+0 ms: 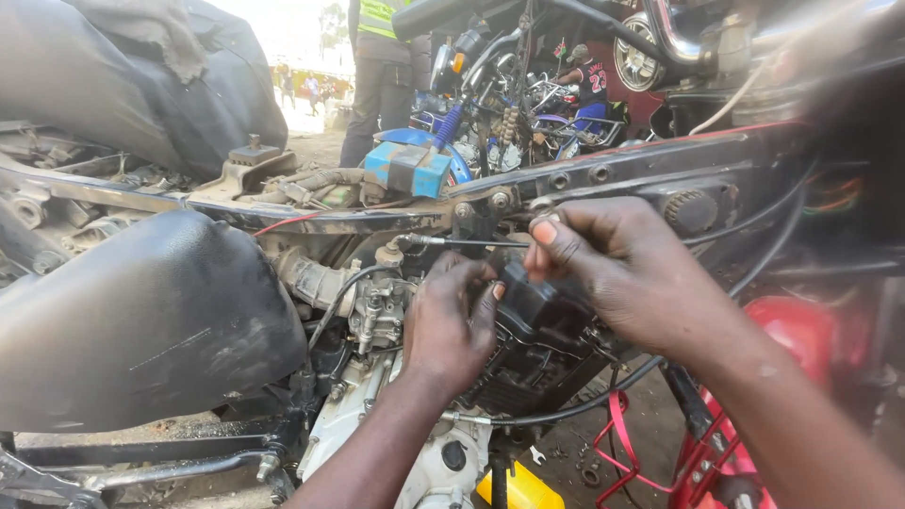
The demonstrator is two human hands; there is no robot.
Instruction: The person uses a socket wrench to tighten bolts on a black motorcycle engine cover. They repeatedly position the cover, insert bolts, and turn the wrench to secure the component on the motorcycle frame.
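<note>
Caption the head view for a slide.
Left hand and right hand work at a stripped motorcycle's black engine, beside its carburetor.

A black side cover fills the lower left, dusty and scuffed. Above it, a worn black seat rests tilted on the frame rail. A blue box with a dark band sits on the rail near the middle. Behind, a person in dark trousers and a bright vest stands among parked motorcycles. A yellow container lies on the ground beside red crash bars.
</note>
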